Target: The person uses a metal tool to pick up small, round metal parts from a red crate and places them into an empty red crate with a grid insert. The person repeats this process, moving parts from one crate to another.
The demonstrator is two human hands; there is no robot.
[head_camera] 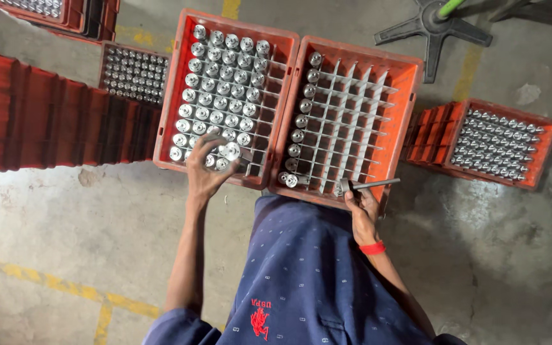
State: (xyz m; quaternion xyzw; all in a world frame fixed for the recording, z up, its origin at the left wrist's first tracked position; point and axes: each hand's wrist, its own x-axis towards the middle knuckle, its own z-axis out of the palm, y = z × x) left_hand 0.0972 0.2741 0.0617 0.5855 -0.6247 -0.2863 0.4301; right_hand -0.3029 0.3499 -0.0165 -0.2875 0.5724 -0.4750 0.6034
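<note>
My left hand (204, 167) reaches into the near corner of an orange crate (175, 83) packed with shiny metal cylinders and closes its fingers on one cylinder (230, 151). My right hand (360, 206) rests at the near edge of a second orange crate (410, 83) and grips a thin metal rod tool (373, 184) that points right. This second crate has a white divider grid, with metal cylinders (301, 120) filling only its left column and a few lying at its near left corner.
Another orange crate of metal parts (498, 144) sits on the concrete floor at right. Stacked orange crates (46, 115) stand at left, more part-filled crates behind them. A black chair base (430, 27) lies at the top. Yellow floor lines cross bottom left.
</note>
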